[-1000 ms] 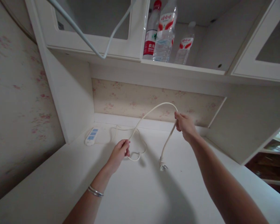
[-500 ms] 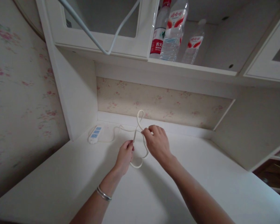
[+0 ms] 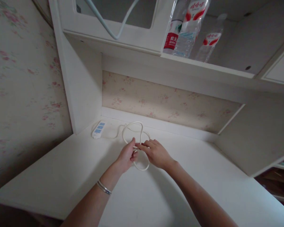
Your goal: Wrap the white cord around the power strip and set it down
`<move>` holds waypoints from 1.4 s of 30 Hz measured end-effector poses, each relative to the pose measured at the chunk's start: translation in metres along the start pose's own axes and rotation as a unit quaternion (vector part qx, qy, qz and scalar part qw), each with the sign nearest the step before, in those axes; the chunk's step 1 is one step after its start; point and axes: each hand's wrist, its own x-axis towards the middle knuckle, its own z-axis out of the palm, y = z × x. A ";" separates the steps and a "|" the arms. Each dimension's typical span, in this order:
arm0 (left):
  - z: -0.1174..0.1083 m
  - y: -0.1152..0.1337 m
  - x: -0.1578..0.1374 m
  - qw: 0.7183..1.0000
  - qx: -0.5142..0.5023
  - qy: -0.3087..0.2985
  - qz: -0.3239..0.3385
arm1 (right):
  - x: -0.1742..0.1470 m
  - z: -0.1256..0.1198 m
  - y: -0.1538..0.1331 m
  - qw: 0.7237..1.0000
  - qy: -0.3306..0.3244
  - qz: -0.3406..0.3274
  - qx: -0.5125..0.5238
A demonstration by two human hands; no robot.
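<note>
A white power cord is bunched in loops between my two hands, above the white desk. My left hand, with silver bangles at the wrist, is closed around the gathered cord. Fingers of my right hand pinch the same cord right beside the left thumb. One loop rises above the hands and another hangs below them. From the bundle the cord trails left to a white power strip with blue socket faces, lying near the back left of the desk.
The desk ends at a front left edge. Overhead, a cabinet shelf holds plastic bottles. A pale bent rod or cable hangs before the cabinet door. Side panels and floral wallpaper enclose the desk's back.
My right hand has come down and in to meet my left hand. The upper loop has widened and leaned left. The view has shifted slightly, so the bottles appear higher and further right.
</note>
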 end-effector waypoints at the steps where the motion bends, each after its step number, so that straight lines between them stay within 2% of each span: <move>1: -0.003 0.001 0.002 1.000 0.002 0.021 0.018 | -0.006 0.003 0.001 1.000 0.007 0.014 0.005; 3: -0.008 0.003 0.005 0.997 0.011 0.052 0.053 | -0.021 0.010 0.007 0.997 0.032 0.072 0.001; 6: -0.013 0.003 0.007 0.993 0.037 0.078 0.084 | -0.044 0.020 0.021 0.976 0.068 0.201 -0.042; 9: -0.009 -0.003 0.007 0.990 0.071 0.081 0.092 | -0.062 0.027 0.039 0.944 0.025 0.325 -0.049; 11: -0.005 -0.008 0.005 0.988 0.097 0.068 0.096 | -0.070 0.031 0.052 0.914 0.000 0.406 0.014; 13: -0.001 -0.011 0.003 0.988 0.122 0.043 0.087 | -0.076 0.036 0.064 0.865 0.032 0.480 0.139; 15: 0.001 -0.013 0.000 0.989 0.132 0.023 0.068 | -0.079 0.039 0.073 0.786 0.106 0.508 0.337; 16: 0.001 -0.012 -0.002 0.989 0.134 0.017 0.061 | -0.079 0.041 0.077 0.728 0.147 0.500 0.446; 18: 0.000 -0.011 -0.005 0.989 0.141 0.003 0.049 | -0.079 0.044 0.080 0.589 0.225 0.463 0.623; 20: -0.001 -0.011 -0.008 0.984 0.171 -0.024 0.039 | -0.076 0.050 0.079 0.468 0.295 0.438 0.709; 21: -0.001 -0.011 -0.009 0.979 0.197 -0.035 0.038 | -0.074 0.054 0.076 0.423 0.326 0.436 0.724; 23: -0.001 -0.012 -0.011 0.966 0.251 -0.031 0.045 | -0.070 0.063 0.068 0.371 0.366 0.437 0.733; 24: -0.001 -0.012 -0.011 0.961 0.272 -0.016 0.051 | -0.068 0.067 0.063 0.359 0.372 0.439 0.734; 26: -0.002 -0.013 -0.011 0.953 0.298 0.018 0.056 | -0.065 0.073 0.052 0.354 0.361 0.443 0.741; 29: -0.002 -0.014 -0.011 0.938 0.344 0.026 0.043 | -0.064 0.072 0.036 0.376 0.318 0.424 0.760; 32: -0.001 -0.016 -0.012 0.924 0.380 0.017 0.043 | -0.061 0.062 0.020 0.408 0.227 0.377 0.800; 35: 0.002 -0.020 -0.013 0.926 0.374 0.027 0.050 | -0.057 0.049 0.007 0.418 0.151 0.339 0.829; 40: 0.004 -0.021 -0.014 0.930 0.362 0.037 0.049 | -0.054 0.035 -0.003 0.404 0.138 0.311 0.849; 42: 0.005 -0.022 -0.014 0.931 0.364 0.018 0.038 | -0.056 0.032 -0.006 0.415 0.119 0.305 0.849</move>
